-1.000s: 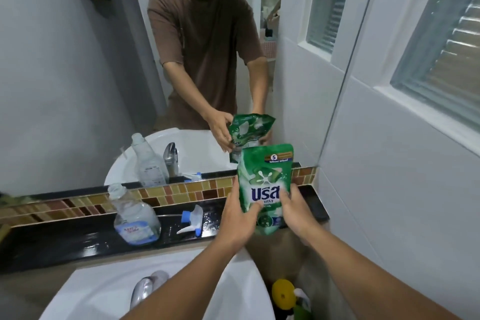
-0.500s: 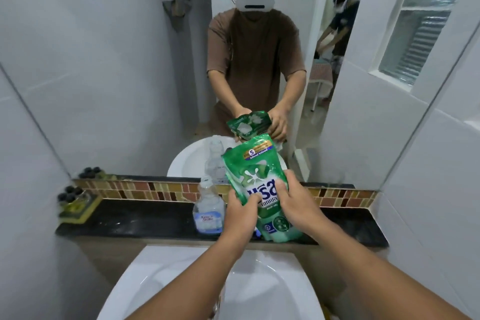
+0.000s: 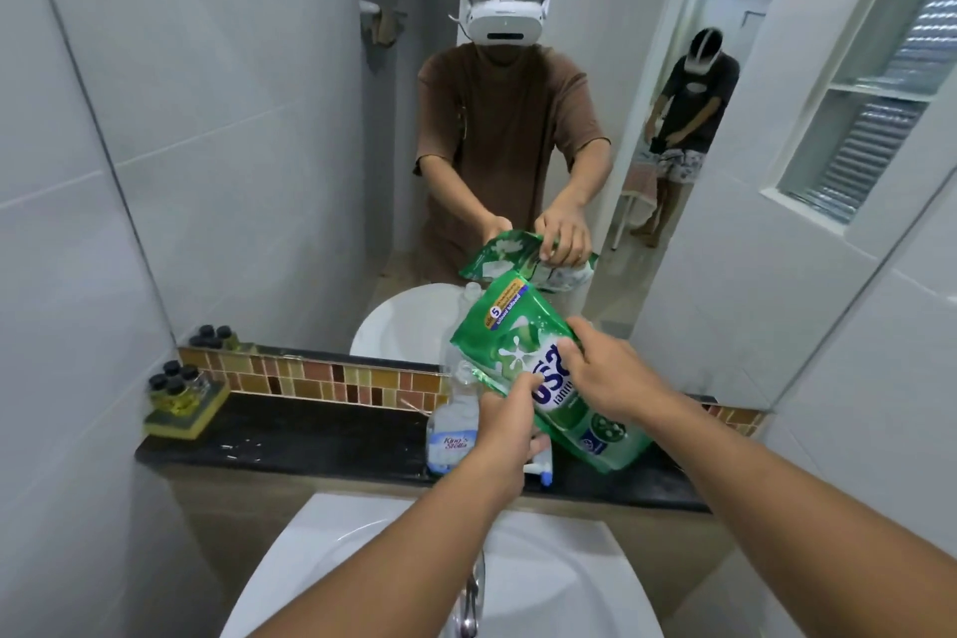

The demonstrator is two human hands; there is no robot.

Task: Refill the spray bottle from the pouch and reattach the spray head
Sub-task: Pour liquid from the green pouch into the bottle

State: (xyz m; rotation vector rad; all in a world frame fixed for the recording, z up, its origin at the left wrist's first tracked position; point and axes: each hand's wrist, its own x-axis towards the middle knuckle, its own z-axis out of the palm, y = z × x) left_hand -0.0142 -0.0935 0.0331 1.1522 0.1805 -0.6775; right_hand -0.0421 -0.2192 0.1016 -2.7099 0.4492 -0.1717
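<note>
A green refill pouch (image 3: 518, 342) is held tilted to the left above the black ledge (image 3: 310, 440). My left hand (image 3: 505, 425) grips its lower left edge and my right hand (image 3: 603, 370) grips its right side. The pouch's lower left corner sits at the open neck of the clear spray bottle (image 3: 453, 422), which stands upright on the ledge with no head on it. The blue and white spray head (image 3: 541, 469) lies on the ledge just under my left hand, mostly hidden.
A white sink (image 3: 544, 580) with a chrome tap (image 3: 468, 601) lies below the ledge. A yellow tray of small dark-capped bottles (image 3: 178, 396) stands at the ledge's left end. A mirror (image 3: 259, 119) covers the wall behind, and tiled walls close in on both sides.
The view has swung left and up. The pouch has been tipped from upright to leaning left and carried over to the spray bottle's neck, both hands still on it.
</note>
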